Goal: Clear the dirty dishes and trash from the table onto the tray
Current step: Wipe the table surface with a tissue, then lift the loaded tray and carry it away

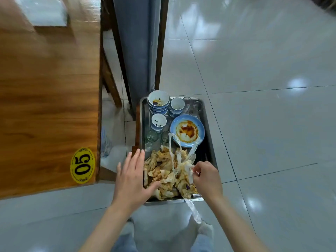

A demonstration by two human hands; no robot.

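Napkins [163,171] crumpled, sauce-stained on tray [209,124] | left hand [131,179] flat | right hand [207,177] pinching wrapper [190,170]

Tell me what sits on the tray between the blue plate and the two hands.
In the head view, a heap of stained crumpled napkins and white plastic spoons fills the tray between the blue plate, the left hand and the right hand.

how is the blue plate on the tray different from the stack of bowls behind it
The blue plate is flat, shallow and single, while the stack of bowls is deep, with several nested together. The plate is smeared with a broad patch of orange sauce; the top bowl shows only small dark bits. The plate sits mid-tray, the bowls at the far left corner. Both are blue and white, dirty, and on the metal tray.
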